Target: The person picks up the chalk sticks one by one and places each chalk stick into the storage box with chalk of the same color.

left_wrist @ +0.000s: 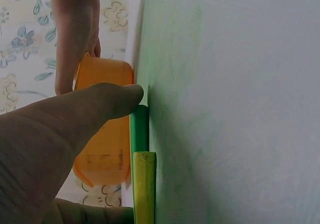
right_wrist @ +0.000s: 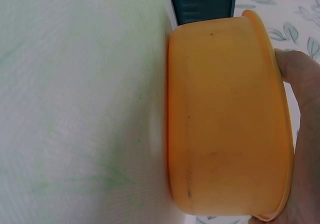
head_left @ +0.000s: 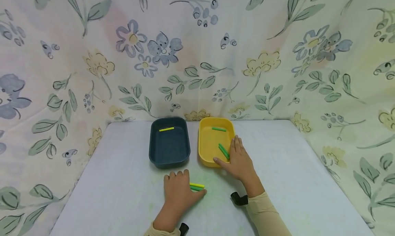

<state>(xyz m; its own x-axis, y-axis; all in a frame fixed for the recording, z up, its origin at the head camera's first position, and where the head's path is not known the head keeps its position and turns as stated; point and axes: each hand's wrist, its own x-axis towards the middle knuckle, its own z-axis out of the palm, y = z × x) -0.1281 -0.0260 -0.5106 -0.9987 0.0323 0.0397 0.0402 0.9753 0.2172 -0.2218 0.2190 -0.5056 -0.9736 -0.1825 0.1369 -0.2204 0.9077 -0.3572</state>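
My left hand (head_left: 178, 191) is low over the white tabletop, thumb spread away from its foreshortened fingers. A yellow chalk stick (head_left: 197, 185) and green chalk (head_left: 196, 188) lie between thumb and forefinger. In the left wrist view, the thumb (left_wrist: 117, 97) is at the end of a green stick (left_wrist: 139, 129), beside a yellow stick (left_wrist: 144, 184). My right hand (head_left: 240, 160) rests at the near right corner of the yellow tray (head_left: 202, 153), fingers straight along its side and thumb at the near rim. Inside that tray are green chalk sticks (head_left: 224, 151).
A dark blue tray (head_left: 169, 153) stands left of the yellow one, with a yellow stick (head_left: 166, 129) in it. Another green stick (head_left: 218, 129) lies at the yellow tray's far end. Green smudges mark the tabletop (head_left: 123, 181). A floral cloth (head_left: 197, 58) hangs behind.
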